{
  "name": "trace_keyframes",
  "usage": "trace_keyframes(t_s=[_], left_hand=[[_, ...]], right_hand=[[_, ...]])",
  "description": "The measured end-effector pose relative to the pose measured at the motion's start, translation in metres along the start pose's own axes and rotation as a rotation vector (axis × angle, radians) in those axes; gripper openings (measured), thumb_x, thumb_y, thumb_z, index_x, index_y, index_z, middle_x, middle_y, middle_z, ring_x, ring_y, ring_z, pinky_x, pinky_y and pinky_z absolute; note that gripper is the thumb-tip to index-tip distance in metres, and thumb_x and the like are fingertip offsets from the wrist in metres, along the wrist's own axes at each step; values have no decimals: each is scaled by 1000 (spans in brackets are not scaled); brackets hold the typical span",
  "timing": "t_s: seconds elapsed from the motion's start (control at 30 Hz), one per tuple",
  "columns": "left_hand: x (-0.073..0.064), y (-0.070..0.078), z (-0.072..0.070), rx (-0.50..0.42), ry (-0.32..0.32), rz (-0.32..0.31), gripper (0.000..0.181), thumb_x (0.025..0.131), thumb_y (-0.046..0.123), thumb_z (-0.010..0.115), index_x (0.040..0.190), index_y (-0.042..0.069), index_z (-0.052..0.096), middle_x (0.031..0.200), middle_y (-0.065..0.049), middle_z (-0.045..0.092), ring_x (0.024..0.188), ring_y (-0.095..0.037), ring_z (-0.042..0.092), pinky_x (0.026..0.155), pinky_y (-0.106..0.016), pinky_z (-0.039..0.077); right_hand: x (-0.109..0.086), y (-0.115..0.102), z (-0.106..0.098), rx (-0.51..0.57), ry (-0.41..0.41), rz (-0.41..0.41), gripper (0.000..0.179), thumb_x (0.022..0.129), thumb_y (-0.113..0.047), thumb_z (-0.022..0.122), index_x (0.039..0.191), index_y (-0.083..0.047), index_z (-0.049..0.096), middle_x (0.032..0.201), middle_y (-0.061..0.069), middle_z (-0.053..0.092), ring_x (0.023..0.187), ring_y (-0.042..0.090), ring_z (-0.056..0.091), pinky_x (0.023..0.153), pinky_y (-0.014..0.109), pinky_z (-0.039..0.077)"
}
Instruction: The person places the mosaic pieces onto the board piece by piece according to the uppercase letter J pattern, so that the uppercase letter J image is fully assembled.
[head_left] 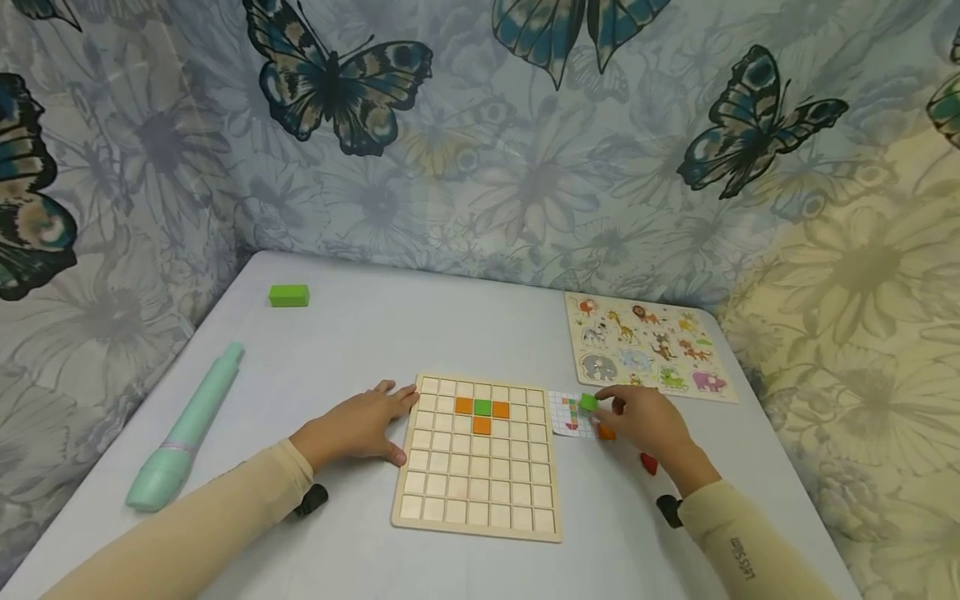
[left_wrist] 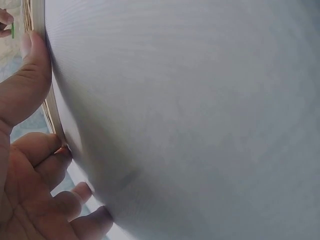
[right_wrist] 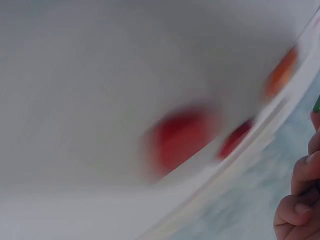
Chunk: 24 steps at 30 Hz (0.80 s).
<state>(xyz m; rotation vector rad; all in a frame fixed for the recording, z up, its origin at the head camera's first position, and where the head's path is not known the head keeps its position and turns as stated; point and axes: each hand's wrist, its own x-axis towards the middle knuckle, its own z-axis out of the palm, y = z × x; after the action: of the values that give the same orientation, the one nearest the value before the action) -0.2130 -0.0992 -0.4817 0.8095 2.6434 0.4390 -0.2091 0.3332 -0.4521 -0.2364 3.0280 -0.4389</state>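
A wooden grid board lies flat, with a green block in one cell and orange blocks to its left, to its right and below it. My left hand rests along the board's left edge, thumb and fingers spread; in the left wrist view the thumb presses against that edge. Between the fingertips of my right hand is a small green cube. It is held over a printed pattern card at the board's right side. An orange block sits under the fingers.
A red block lies beneath my right wrist; two red blocks show blurred in the right wrist view. An animal puzzle board is at the back right. A green box and a mint-coloured tapered object are on the left.
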Motion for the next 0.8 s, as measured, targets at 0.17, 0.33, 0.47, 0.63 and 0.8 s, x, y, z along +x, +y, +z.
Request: trace_keyframes(t_s=[0.17, 0.33, 0.47, 0.63, 0.8], left_hand=[[-1, 1, -2, -3, -1, -13, 102, 72, 49, 82, 153, 9, 35, 158, -5, 30, 144, -38, 19, 111, -55, 26], [-1, 2, -2, 11, -7, -23, 103, 72, 51, 81, 153, 10, 34, 158, -2, 29, 145, -37, 19, 112, -53, 26], [-1, 1, -2, 3, -2, -20, 102, 72, 51, 81, 153, 10, 35, 158, -3, 30, 145, -38, 19, 111, -54, 26], [0, 1, -1, 7, 1, -17, 102, 72, 51, 81, 153, 10, 34, 158, -3, 29, 145, -37, 19, 111, -54, 26], [0, 0, -1, 26, -2, -22, 103, 72, 52, 80, 153, 10, 34, 158, -3, 29, 145, -37, 19, 111, -53, 27]], right_hand=[[-3, -57, 22, -14, 11, -194, 25, 83, -33, 78, 102, -19, 76, 65, -12, 50, 56, 8, 44, 49, 26, 36], [-6, -97, 41, -43, -39, -345, 21, 82, -34, 77, 99, -23, 76, 64, -18, 48, 56, 2, 44, 49, 22, 38], [-4, -114, 46, -83, -57, -435, 20, 81, -34, 78, 97, -22, 76, 66, -19, 48, 59, 2, 44, 51, 22, 39], [-1, -121, 47, -103, -80, -449, 25, 80, -38, 80, 99, -22, 76, 64, -19, 47, 60, 2, 45, 51, 22, 39], [1, -123, 50, -109, -64, -459, 20, 82, -36, 78, 96, -22, 76, 67, -18, 51, 62, 2, 46, 52, 21, 40]])
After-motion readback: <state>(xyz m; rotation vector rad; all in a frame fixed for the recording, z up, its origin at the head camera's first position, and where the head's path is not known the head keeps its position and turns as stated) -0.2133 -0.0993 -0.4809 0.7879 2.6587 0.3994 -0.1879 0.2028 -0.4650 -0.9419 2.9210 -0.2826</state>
